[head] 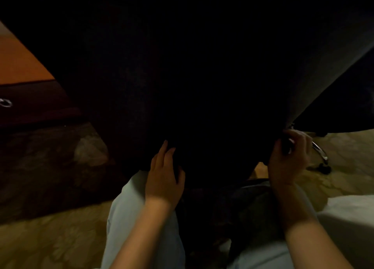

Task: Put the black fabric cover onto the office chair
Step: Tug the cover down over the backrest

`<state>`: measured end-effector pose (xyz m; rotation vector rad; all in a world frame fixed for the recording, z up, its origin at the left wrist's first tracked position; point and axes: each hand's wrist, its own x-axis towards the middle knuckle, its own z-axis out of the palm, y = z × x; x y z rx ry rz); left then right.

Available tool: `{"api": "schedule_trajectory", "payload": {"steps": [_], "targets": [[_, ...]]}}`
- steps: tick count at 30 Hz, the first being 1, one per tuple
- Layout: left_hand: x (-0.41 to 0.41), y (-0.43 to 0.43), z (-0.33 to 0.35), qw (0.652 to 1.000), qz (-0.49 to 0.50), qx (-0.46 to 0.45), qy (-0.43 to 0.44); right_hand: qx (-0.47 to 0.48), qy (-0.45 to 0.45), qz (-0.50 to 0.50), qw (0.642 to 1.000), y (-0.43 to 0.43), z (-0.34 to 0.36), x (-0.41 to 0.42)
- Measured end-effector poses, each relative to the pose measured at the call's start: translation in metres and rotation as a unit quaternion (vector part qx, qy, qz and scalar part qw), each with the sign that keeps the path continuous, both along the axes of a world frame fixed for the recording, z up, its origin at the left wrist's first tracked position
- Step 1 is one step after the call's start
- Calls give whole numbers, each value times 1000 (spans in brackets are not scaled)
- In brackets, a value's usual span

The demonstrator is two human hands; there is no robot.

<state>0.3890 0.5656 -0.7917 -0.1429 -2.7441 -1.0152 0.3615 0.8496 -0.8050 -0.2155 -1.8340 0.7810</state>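
The cover (202, 76) fills the upper and middle frame as a dark mass, and its hem runs across lower centre. The right grip (287, 157) curls round the hem's right end, just beside a chair leg (320, 151). The left grip (164, 171) lies straight-fingered on the cloth, so any further pull looks downward, toward the frame's bottom.

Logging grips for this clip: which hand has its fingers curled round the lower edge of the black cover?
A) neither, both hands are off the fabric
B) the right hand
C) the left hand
B: the right hand curls its fingers round the bottom corner of the black cover, while the left hand lies with its fingers stretched out against the fabric.
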Motion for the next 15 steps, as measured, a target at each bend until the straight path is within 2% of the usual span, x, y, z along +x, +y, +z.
{"api": "schedule_trajectory", "payload": {"steps": [2,5,8,12,15], "targets": [[0,-5,-1,1000,4,1,-5,-5,10,-6,1000,-3,3,-2],[-1,-13,-1,1000,13,-3,-11,20,-27,19,999,-4,0,1],[-4,-17,-1,1000,19,-7,-13,47,-118,70,989,-1,-10,5],[-6,-19,-3,1000,20,-9,-12,105,-254,105,956,6,-32,5],[-5,-20,-2,1000,20,-13,-17,103,-247,111,957,6,-33,3]]}}
